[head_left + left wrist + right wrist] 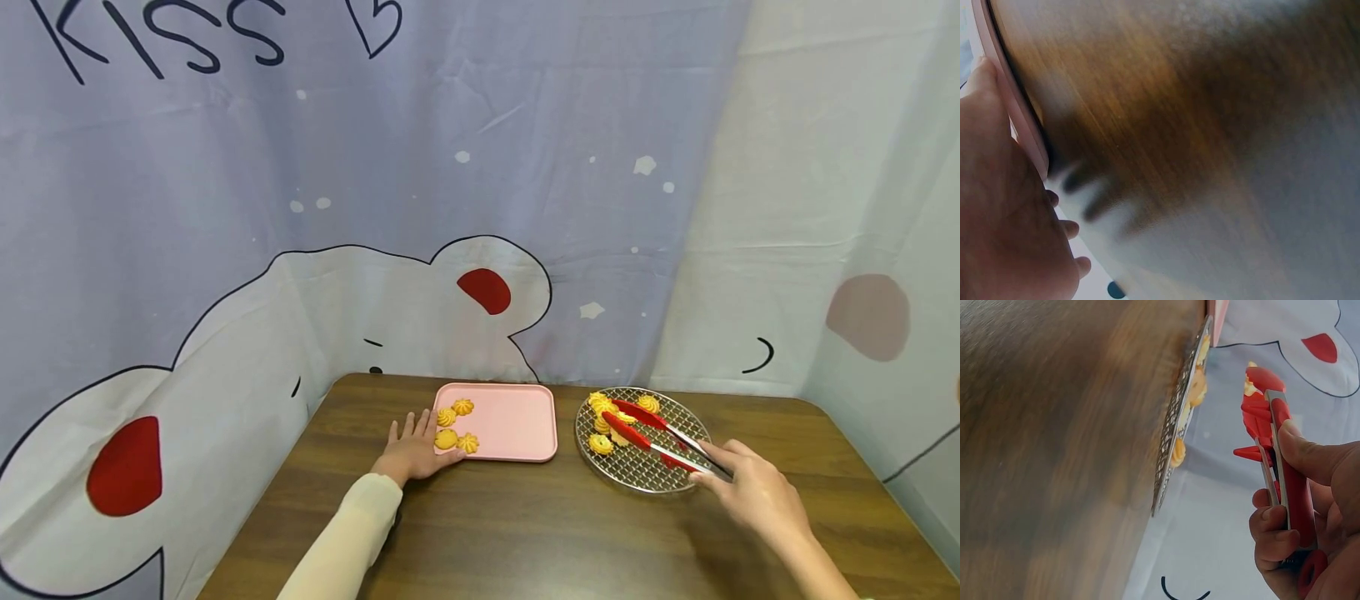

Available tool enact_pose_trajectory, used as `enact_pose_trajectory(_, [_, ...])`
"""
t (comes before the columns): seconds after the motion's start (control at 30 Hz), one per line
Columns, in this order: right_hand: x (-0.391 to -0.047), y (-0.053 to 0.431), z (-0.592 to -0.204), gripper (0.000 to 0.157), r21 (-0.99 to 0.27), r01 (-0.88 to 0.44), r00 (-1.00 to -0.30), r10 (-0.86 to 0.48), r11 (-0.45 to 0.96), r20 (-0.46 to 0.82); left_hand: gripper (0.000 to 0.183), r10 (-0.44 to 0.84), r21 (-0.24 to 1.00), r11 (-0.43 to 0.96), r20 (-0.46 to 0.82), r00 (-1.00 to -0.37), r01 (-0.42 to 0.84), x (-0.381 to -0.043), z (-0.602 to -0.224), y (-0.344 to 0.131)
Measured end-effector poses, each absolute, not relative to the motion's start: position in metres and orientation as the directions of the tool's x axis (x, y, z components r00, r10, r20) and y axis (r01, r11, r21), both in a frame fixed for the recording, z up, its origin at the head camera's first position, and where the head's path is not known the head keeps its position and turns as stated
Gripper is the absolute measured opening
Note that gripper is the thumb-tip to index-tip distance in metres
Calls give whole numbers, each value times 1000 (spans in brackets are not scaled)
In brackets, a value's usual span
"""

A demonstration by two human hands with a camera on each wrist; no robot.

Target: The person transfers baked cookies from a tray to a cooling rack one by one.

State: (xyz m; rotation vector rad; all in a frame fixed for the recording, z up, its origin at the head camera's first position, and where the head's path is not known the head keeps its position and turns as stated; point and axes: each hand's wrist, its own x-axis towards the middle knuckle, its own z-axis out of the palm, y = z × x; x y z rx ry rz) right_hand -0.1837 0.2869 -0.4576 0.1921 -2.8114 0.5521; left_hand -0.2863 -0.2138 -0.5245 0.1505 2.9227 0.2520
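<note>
My right hand [757, 492] grips red-and-steel tongs [628, 431] above a round wire rack [636, 479]. Between the red tips, a yellow piped cookie [1249, 382] is pinched, raised over the rack in the right wrist view. Several more swirled cookies [601, 444] lie on the rack's left and far side. At the left end of a pink rectangular tray [517, 421], my left hand [417, 452] rests with fingers spread, its thumb along the near rim. Several cookies [446, 439] sit near that end of the tray, close to the hand.
Both tray and rack stand toward the back of a brown wooden table [510, 533], with a narrow gap between them. A printed cloth [465, 183] hangs right behind the table's far edge and along its sides.
</note>
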Motion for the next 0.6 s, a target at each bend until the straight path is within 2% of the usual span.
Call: enact_pose_trajectory(0.6, [-174,315,-467,61,-338,-136,-961,-41,931,275,107,125,188,978,-191,-974,89,-286,-524,-214])
